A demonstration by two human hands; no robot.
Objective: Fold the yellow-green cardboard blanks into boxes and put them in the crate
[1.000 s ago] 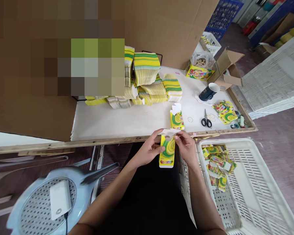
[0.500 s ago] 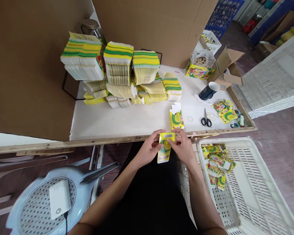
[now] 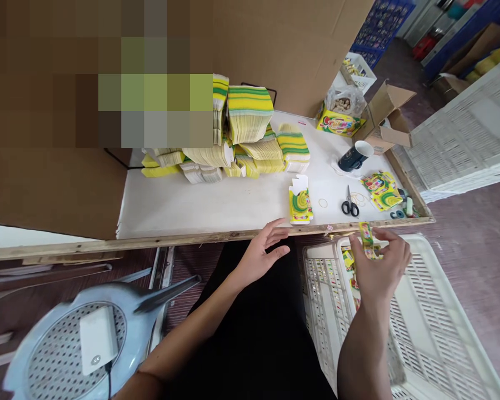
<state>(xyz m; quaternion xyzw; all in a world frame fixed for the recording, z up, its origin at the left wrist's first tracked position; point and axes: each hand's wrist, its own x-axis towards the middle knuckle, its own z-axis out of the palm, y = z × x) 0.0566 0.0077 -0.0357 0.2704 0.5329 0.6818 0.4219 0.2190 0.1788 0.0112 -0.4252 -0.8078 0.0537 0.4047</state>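
Observation:
My right hand (image 3: pixel 379 272) is over the white plastic crate (image 3: pixel 445 305), thumb and fingers around a small yellow-green printed carton (image 3: pixel 366 240). Partly hidden below that hand are several similar cartons (image 3: pixel 349 261) lying in the crate. In front of my lap, at the bench edge, my left hand (image 3: pixel 261 253) holds nothing, its fingers apart. Just beyond it a folded-flat-looking yellow carton (image 3: pixel 300 204) with white flaps lies on the white bench top (image 3: pixel 216 205).
Tall stacks of flat yellow-green cartons (image 3: pixel 250 108) stand at the back, partly blurred out. Scissors (image 3: pixel 350 204), a dark mug (image 3: pixel 355 155), loose cartons (image 3: pixel 382 189) and an open cardboard box (image 3: pixel 385 119) are to the right. A blue stool (image 3: pixel 139 333) bears a white device (image 3: pixel 99 340).
My right hand has moved right with the carton, from in front of my lap to over the crate. My left hand has let go of the carton and its fingers have spread.

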